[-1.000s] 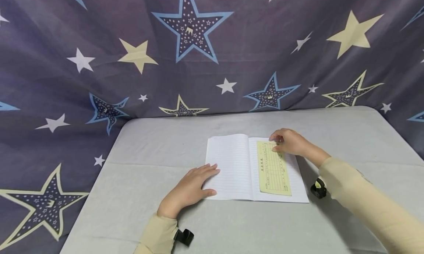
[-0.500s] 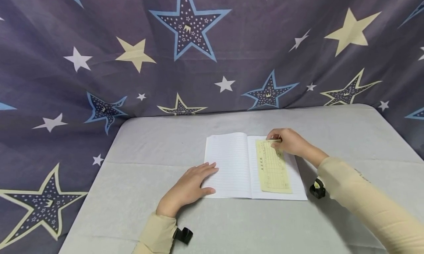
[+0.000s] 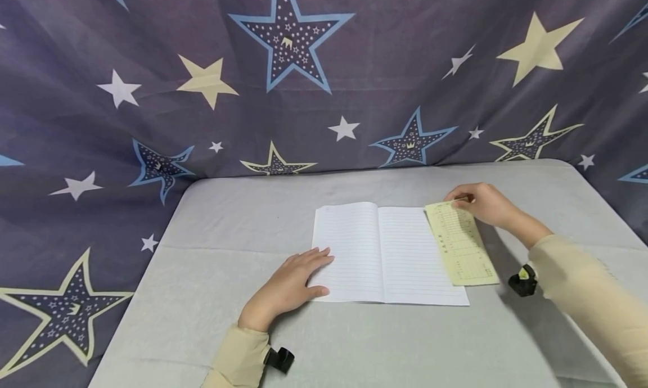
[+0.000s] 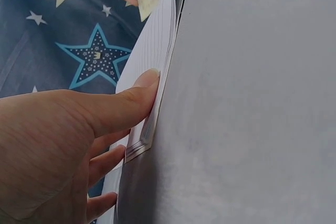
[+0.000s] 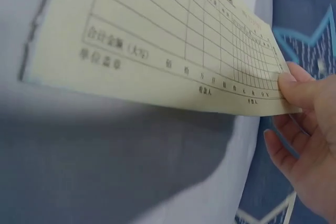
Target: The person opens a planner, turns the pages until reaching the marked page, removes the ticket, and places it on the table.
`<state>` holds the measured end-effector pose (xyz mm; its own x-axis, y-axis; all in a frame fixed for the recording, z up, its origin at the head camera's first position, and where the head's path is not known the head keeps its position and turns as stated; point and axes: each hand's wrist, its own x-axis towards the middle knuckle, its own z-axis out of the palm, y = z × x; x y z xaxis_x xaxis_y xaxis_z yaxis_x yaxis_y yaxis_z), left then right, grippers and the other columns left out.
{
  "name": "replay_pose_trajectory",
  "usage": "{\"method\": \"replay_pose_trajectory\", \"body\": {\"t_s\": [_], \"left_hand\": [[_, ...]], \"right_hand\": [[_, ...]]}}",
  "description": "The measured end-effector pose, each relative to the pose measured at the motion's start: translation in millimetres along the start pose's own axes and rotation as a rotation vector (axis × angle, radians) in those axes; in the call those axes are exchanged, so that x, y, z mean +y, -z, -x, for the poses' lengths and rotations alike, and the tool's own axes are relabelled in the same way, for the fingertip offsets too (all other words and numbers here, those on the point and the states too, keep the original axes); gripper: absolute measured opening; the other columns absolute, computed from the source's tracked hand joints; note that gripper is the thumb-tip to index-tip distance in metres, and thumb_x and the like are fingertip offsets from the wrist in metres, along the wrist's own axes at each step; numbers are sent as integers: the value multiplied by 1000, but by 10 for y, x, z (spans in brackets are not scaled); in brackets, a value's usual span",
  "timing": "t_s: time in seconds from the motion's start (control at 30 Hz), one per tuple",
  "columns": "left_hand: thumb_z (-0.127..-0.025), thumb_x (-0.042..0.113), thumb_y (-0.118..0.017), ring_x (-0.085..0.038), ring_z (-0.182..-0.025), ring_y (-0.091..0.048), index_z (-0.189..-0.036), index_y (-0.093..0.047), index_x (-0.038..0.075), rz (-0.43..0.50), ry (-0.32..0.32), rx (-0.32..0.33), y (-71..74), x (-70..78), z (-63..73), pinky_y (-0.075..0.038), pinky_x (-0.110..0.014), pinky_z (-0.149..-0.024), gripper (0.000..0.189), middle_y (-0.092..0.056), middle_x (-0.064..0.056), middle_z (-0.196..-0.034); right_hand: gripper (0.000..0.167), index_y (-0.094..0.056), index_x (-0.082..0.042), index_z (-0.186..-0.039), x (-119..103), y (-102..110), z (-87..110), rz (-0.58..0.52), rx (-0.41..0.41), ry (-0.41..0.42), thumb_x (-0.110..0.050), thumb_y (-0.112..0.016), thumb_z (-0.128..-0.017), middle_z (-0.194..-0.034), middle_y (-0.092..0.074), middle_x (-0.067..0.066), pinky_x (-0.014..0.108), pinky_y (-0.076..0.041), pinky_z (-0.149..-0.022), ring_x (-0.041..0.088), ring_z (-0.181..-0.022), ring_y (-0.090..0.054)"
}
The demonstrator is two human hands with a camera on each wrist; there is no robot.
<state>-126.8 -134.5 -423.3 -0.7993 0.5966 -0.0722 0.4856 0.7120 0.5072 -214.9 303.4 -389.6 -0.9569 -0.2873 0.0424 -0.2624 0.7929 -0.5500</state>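
Note:
An open lined notebook [image 3: 349, 253] lies on the grey-covered table. My left hand [image 3: 291, 284] rests on its left page edge, fingers spread and thumb near the lower corner; in the left wrist view the thumb [image 4: 139, 95] presses on the page edges. My right hand [image 3: 483, 203] pinches a yellow printed receipt slip [image 3: 463, 244] by its far end, between thumb and fingers. The slip hangs tilted over the notebook's right edge, overlapping the right page in the head view. In the right wrist view the slip [image 5: 173, 51] shows a printed grid and casts a shadow below.
The grey table cover [image 3: 385, 343] spreads around the notebook. Behind it hangs a dark curtain [image 3: 314, 118] patterned with stars. Black wrist cameras are strapped at both sleeves.
My right hand has lifted the yellow receipt slip off the right page and carried it to the right, baring the lined page. The left hand stays at the notebook.

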Motion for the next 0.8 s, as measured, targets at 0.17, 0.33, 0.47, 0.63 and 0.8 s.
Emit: {"method": "replay_pose_trajectory", "body": {"t_s": [0.17, 0.33, 0.47, 0.63, 0.8], "left_hand": [[-90, 28, -72, -28, -145, -30, -146, -49, 10, 2, 8, -4, 12, 3, 3, -21, -52, -118, 63, -38, -7, -156], [-90, 29, -72, -28, -145, -30, -146, -49, 10, -2, 4, -4, 11, -5, -1, -21, -52, -118, 63, -38, -7, -156], [-90, 29, -72, -29, -145, -30, -146, -49, 10, -9, -5, -2, -2, -13, -6, -22, -52, -118, 63, -39, -7, -156], [-91, 29, -72, -28, -146, -30, -147, -49, 11, -3, -4, -6, -16, -14, -6, -21, -52, -118, 63, -38, -6, -156], [-91, 28, -72, -29, -145, -30, -146, -49, 10, -1, -7, -3, -10, -12, 7, -21, -52, -118, 63, -39, -7, -156]], "right_hand": [[17, -72, 1, -109, 232, 197, 79, 23, -6, -50, -8, -63, -97, -100, -70, 16, 31, -44, -66, 23, -81, -54], [18, -70, 4, -110, 449, 235, 119, 28, -6, -103, -7, -64, -97, -103, -69, 20, 33, -48, -69, 26, -86, -59], [20, -69, 4, -110, 582, 191, 136, 30, -21, -137, -10, -66, -96, -103, -69, 21, 42, -52, -76, 34, -91, -62], [24, -68, 3, -112, 644, 110, 146, 45, -39, -145, -13, -68, -95, -103, -69, 20, 51, -52, -79, 37, -93, -64], [26, -68, 3, -113, 604, 75, 130, 110, -32, -126, -13, -70, -93, -100, -69, 21, 52, -51, -75, 34, -88, -63]]}}
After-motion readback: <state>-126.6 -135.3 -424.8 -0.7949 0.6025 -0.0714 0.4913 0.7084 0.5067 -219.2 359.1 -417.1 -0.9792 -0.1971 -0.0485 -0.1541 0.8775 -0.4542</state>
